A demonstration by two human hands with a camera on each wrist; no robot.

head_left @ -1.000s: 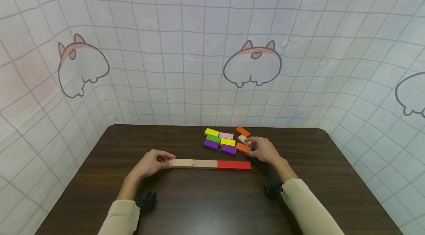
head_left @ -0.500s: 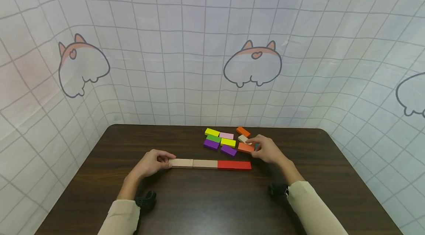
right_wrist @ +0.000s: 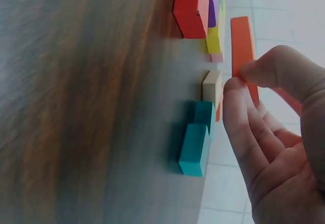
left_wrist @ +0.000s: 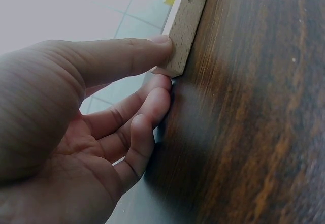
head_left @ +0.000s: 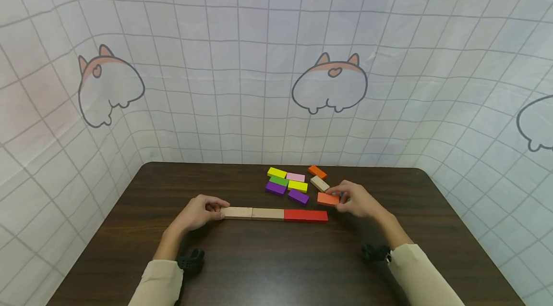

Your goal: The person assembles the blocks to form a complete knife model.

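Note:
A straight row lies across the table: plain wooden blocks on the left, red (head_left: pixel 306 215) on the right. My left hand (head_left: pixel 199 212) pinches the left end of the outermost wooden block (head_left: pixel 237 213) between thumb and fingers; the left wrist view shows the thumb on the face of that wooden block (left_wrist: pixel 185 28). Just beyond the row's right end, my right hand (head_left: pixel 355 199) pinches an orange block (head_left: pixel 328 199). In the right wrist view this orange block (right_wrist: pixel 242 46) is up off the table, thumb on one side and fingers on the other.
Behind the row lie loose blocks: yellow (head_left: pixel 298 186), purple (head_left: pixel 298 196), green (head_left: pixel 279 180), pink (head_left: pixel 295 177), wooden (head_left: pixel 319 183) and another orange one (head_left: pixel 317 172). Two teal blocks (right_wrist: pixel 195 148) sit near the right hand. A grid-patterned cloth (head_left: pixel 242 104) hangs behind the table.
My right hand has drawn the orange block away from the loose group, rightward and toward me. One purple block has shifted slightly. The left hand and the row stay put.

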